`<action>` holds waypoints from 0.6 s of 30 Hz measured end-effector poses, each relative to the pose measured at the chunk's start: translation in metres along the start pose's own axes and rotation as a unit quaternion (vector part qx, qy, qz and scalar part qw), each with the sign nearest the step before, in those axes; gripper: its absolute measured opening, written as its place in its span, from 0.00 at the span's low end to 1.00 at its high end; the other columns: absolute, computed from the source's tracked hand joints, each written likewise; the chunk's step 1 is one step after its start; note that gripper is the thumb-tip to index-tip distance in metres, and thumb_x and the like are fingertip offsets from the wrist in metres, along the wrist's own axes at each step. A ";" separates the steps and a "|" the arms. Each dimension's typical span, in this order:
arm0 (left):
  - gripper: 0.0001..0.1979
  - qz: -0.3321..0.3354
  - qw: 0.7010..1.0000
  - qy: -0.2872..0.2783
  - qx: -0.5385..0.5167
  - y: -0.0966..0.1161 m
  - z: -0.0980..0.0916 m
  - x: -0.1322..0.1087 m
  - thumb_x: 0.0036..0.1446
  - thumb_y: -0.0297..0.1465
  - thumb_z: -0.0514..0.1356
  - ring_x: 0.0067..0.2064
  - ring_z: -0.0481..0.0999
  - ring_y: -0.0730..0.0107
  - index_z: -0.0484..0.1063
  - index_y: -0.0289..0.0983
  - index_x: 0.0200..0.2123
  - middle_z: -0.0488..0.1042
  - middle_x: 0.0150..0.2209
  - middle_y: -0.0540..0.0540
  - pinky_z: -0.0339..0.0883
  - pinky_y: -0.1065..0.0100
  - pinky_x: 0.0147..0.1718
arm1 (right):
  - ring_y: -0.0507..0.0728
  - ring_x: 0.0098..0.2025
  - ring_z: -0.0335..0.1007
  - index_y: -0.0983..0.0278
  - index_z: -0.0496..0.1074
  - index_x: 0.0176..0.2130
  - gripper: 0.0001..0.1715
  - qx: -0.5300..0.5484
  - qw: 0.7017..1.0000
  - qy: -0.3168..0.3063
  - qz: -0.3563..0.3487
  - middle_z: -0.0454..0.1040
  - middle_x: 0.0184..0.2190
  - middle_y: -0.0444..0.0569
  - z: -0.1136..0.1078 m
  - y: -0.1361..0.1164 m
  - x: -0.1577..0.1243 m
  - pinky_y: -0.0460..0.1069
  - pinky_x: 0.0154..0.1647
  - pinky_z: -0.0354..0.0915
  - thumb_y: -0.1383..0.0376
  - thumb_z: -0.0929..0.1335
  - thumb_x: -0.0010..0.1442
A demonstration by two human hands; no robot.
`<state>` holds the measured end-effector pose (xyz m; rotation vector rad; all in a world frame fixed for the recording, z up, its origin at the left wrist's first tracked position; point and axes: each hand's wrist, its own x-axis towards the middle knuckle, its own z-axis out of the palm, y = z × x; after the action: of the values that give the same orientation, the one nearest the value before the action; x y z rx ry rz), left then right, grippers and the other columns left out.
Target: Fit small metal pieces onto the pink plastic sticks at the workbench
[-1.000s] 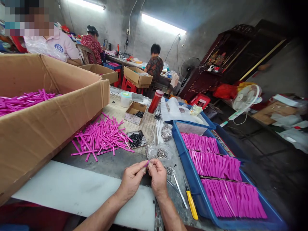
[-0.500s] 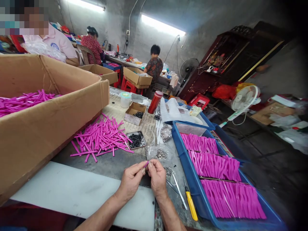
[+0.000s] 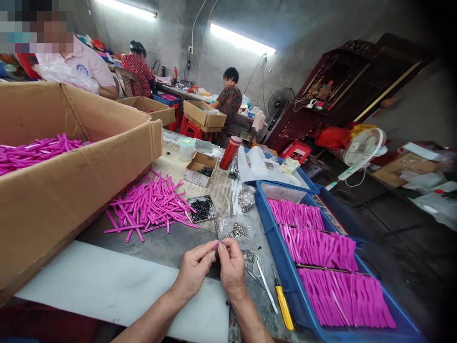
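Observation:
My left hand (image 3: 194,269) pinches a small magenta strip (image 3: 216,245) between thumb and fingers. Close beside it, my right hand (image 3: 232,267) is closed at the strip's other end, its fingertips nearly touching the left ones. Most of the strip is hidden by the fingers. Behind my hands lies a loose pile of magenta strips (image 3: 148,205), with a small tray of black parts (image 3: 202,208) at its right. Small metal parts (image 3: 237,230) rest on clear plastic just beyond my fingertips.
A large cardboard box (image 3: 82,176) stands at left. At right, a blue bin (image 3: 285,286) holds rows of magenta strips. A yellow screwdriver (image 3: 284,305), tweezers (image 3: 267,286) and a red bottle (image 3: 230,152) are on the table. Several people sit farther back.
My right hand has shifted very slightly left, and its fingers have moved a little around the strip. My left hand has barely moved.

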<state>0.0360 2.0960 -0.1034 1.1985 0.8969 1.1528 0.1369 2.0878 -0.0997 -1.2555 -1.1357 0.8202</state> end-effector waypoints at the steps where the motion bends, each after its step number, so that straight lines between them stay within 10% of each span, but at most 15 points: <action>1: 0.17 0.000 1.000 -0.002 0.002 0.000 0.000 0.000 0.49 0.33 0.55 0.18 0.59 0.79 0.71 0.33 0.42 0.69 0.23 0.48 0.56 0.76 0.15 | 0.48 0.21 0.56 0.64 0.59 0.25 0.11 -0.005 1.000 -0.007 0.000 0.59 0.18 0.39 0.000 0.000 0.000 0.44 0.22 0.55 0.59 0.60 0.55; 18: 0.16 -0.001 1.000 -0.004 0.005 -0.004 0.002 0.001 0.49 0.32 0.55 0.20 0.61 0.78 0.72 0.34 0.42 0.70 0.25 0.47 0.57 0.77 0.16 | 0.50 0.22 0.54 0.63 0.58 0.25 0.12 -0.110 0.993 0.001 -0.030 0.57 0.19 0.40 -0.003 0.002 0.001 0.44 0.23 0.54 0.59 0.57 0.57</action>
<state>0.0386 2.0965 -0.1069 1.2093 0.8976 1.1426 0.1401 2.0880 -0.1013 -1.3950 -1.2828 0.6623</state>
